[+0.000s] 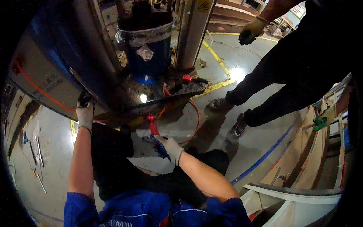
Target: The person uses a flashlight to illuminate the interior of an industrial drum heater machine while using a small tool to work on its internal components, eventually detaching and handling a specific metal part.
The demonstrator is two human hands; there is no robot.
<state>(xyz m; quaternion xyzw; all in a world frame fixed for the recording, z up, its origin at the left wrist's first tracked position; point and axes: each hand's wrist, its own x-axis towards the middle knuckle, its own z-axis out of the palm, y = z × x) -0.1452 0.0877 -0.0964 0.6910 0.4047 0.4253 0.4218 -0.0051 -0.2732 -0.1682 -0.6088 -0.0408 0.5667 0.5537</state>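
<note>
Red slim handheld tool (152, 126): held closed in the person's gloved right hand (169, 148), near the middle of the scene, its head toward the far side. Gloved left hand (86, 111): at the edge of a large brownish flat panel with an orange line (41, 79), left; fingertips dark, cannot tell whether gripping or resting. Thin orange hose (199, 120): curved over grey floor (58, 140), right of tool. Blue round bucket with clear plastic liner (160, 53): far. Co-worker in dark trousers (268, 83): standing, far right.

The left arm (80, 162) stretches forward, gloved right fingers (161, 147) curled in.
</note>
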